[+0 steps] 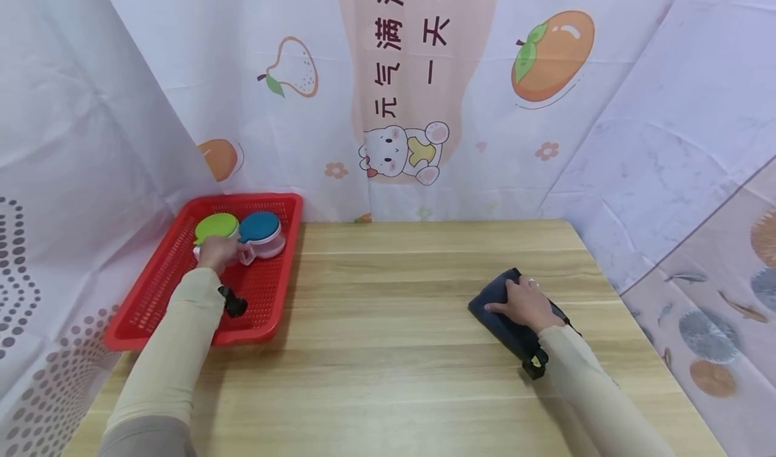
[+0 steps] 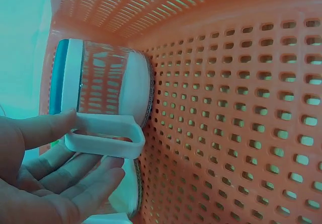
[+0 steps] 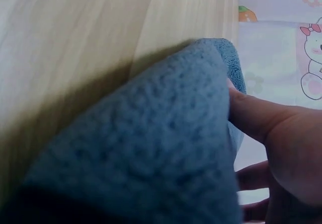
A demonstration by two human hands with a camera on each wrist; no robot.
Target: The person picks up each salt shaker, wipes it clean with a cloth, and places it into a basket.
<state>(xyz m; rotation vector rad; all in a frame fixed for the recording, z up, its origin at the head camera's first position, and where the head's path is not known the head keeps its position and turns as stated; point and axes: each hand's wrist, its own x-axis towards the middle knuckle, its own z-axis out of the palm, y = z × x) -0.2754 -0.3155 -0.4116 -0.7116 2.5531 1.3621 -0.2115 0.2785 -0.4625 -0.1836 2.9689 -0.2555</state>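
Two clear seasoning jars stand in the red basket in the head view: one with a green lid (image 1: 217, 226), one with a blue lid (image 1: 260, 226). My left hand (image 1: 219, 253) reaches into the basket beside them. In the left wrist view its thumb and curled fingers hold the white handle (image 2: 108, 146) of the blue-lidded jar (image 2: 103, 78); the other jar is partly hidden behind the fingers. On the right of the table, my right hand (image 1: 526, 303) grips a folded dark blue fuzzy towel (image 3: 151, 133), thumb on its edge, other fingers partly hidden behind it.
The red basket (image 1: 275, 309) sits at the table's left, its back end near the curtain. A wooden table (image 1: 376, 336) spreads between the hands. Printed curtains (image 1: 315, 127) hang behind it and at both sides.
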